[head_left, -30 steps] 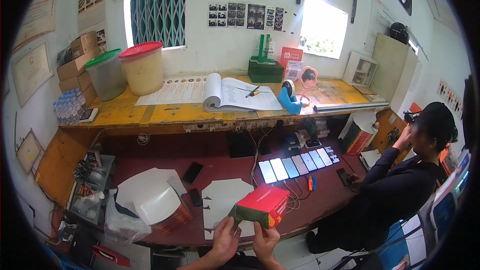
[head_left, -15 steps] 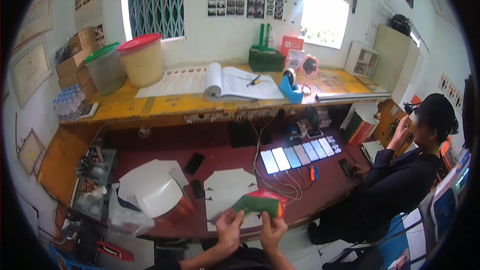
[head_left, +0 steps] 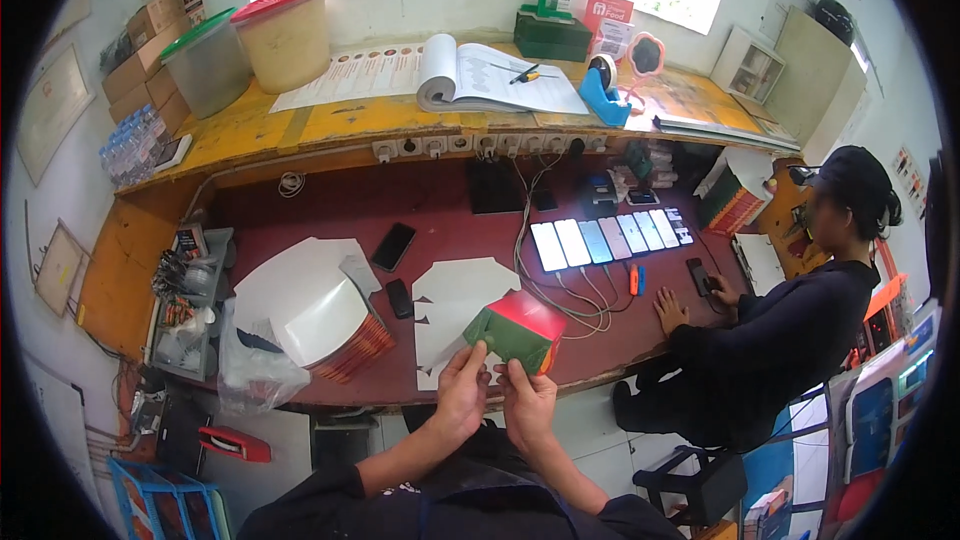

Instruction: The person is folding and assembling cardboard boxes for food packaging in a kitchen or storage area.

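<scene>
A small cardboard box, green on its sides and red on top, is held just above the near edge of the dark red desk. My left hand grips its lower left corner and my right hand grips its lower edge, the two hands side by side. Under the box lies a flat white die-cut cardboard sheet. To the left sits a fanned stack of flat box blanks, white face up.
Two black phones lie by the stack. A row of lit phones on cables sits at right. Another person sits at the desk's right end, hand on the desk. A yellow shelf behind holds an open book and lidded buckets.
The view has tilted down and moved closer to the desk. The box stays in both hands and has turned slightly, showing more of its green side.
</scene>
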A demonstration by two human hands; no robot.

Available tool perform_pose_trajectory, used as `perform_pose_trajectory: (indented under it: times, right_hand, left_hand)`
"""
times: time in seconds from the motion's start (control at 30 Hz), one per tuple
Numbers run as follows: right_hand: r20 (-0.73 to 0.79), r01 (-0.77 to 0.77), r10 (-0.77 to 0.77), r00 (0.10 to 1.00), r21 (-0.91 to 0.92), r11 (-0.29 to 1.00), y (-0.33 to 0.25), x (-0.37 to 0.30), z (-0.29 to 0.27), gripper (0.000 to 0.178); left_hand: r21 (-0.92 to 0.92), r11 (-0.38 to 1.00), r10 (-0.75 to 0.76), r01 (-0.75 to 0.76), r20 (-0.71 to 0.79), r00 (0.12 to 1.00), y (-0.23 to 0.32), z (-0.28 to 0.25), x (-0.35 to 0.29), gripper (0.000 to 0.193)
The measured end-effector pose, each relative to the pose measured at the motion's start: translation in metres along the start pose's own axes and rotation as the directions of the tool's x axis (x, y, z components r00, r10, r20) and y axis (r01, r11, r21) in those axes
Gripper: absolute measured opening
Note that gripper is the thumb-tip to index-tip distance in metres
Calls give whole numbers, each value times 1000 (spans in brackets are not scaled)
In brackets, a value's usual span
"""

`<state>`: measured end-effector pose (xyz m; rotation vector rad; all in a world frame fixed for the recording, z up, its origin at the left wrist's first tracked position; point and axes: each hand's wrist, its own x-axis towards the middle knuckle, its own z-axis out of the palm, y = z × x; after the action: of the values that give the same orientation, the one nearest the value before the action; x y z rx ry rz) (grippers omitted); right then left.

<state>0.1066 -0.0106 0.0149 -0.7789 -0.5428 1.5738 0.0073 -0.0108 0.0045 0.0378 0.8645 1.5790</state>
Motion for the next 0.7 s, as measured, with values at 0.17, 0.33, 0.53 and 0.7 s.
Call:
perform_pose_trajectory:
  times: [0.17, 0.33, 0.53, 0.7]
  right_hand:
    - [35, -45, 44, 998, 34, 998, 18, -1, -13, 11]
    - [79, -99, 101, 992, -30, 995, 15, -4, -4, 16]
    - [521, 570, -231, 821, -730, 377, -27, -36, 10, 62]
    - [542, 634, -499, 676, -773, 20, -33, 6, 27, 70]
  left_hand:
    - [-30, 990, -140, 140, -2, 990, 3, 4, -16, 17]
    - [-119, 983, -137, 138, 14, 990, 5, -7, -11, 17]
    - [214, 967, 148, -141, -16, 989, 19, -28, -3, 20]
    - [346, 892, 274, -289, 94, 957, 21, -56, -8, 34]
